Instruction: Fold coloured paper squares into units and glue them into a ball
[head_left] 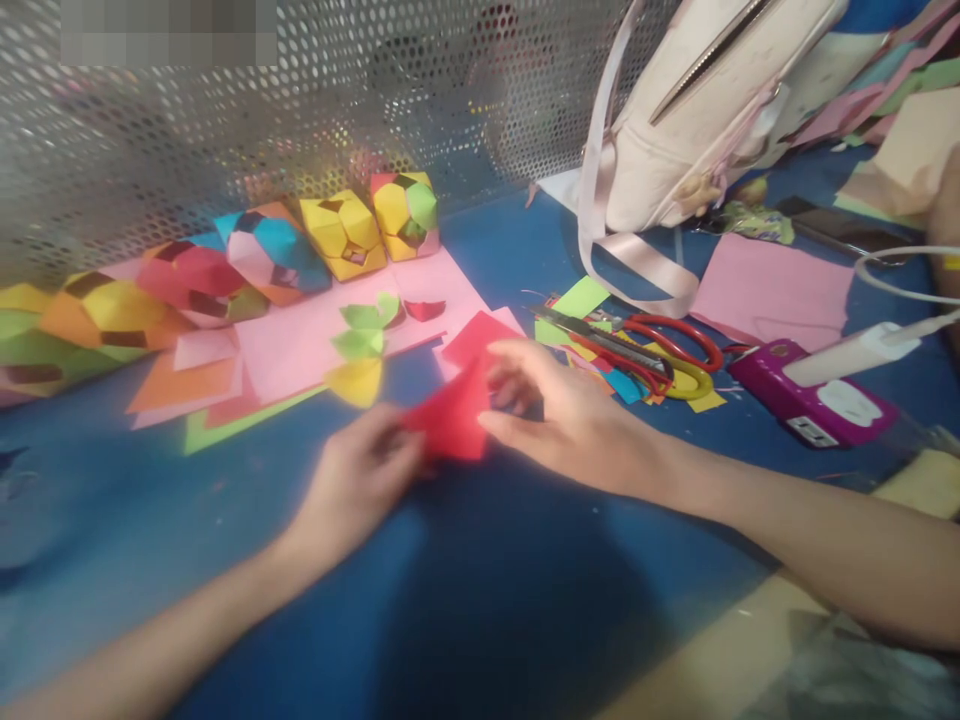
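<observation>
- Both hands, left (pixel 360 480) and right (pixel 570 420), pinch a red paper piece (pixel 454 420) low over the blue bench (pixel 480 600).
- Likely light, thin, easily creased; best gripped at edges and corners.
- Scissors (pixel 645 355) lie just right.

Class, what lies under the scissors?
Under the scissors lie coloured paper scraps, green, yellow and blue, on the blue table. Whatever sits directly beneath the blades and handles is covered.

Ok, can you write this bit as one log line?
left hand: holds red paper | right hand: pinches it | scissors: beside
</observation>
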